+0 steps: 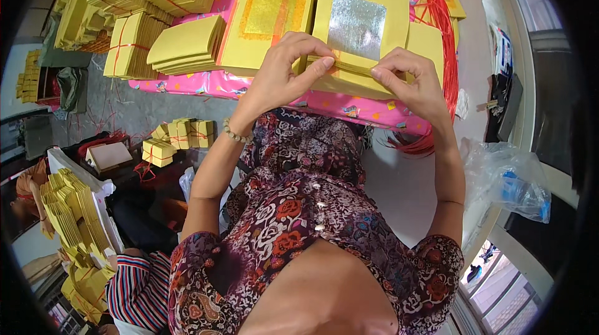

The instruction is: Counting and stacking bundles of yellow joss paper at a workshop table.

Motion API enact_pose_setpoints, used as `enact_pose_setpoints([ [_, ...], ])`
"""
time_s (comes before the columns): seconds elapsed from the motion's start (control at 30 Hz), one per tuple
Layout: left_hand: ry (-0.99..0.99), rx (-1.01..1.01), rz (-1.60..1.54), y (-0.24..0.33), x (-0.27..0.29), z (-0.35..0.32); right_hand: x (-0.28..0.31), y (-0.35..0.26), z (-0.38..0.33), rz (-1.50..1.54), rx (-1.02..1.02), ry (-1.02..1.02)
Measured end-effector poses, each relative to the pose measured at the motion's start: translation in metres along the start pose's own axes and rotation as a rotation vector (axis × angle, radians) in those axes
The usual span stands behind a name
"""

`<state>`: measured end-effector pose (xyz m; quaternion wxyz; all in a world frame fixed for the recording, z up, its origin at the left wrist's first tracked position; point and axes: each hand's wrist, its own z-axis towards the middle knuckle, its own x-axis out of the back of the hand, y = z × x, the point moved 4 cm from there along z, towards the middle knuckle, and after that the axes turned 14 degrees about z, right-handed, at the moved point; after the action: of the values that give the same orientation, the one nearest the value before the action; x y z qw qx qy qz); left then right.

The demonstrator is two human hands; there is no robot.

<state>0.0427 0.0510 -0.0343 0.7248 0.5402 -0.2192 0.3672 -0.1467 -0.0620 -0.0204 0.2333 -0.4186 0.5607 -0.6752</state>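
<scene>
Pinching the near edge, the bare left hand (286,74) is closing its thumb and index finger on a thick, rectangular yellow paper stack (357,30), which is lying at the front of the glossy pink, patterned tabletop (199,85); the bare right hand (410,79) is gripping that edge farther right. Keeping both pinches light and level should be helping the sheets stay square. Left to right, orange-bordered gold foil (268,10) is glinting, ridged silver foil (362,16) is shining, and thin red strands (448,54) are trailing.
</scene>
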Motion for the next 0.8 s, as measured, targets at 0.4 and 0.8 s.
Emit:
enact_pose_setpoints([
  [0.4, -0.019, 0.061, -0.161, -0.008, 0.005, 0.015, 0.015, -0.011, -0.010, -0.485, 0.401, 0.135],
  [0.8, 0.109, -0.075, -0.233, -0.024, 0.001, 0.062, 0.058, -0.018, 0.008, 0.083, 0.192, -0.023],
])
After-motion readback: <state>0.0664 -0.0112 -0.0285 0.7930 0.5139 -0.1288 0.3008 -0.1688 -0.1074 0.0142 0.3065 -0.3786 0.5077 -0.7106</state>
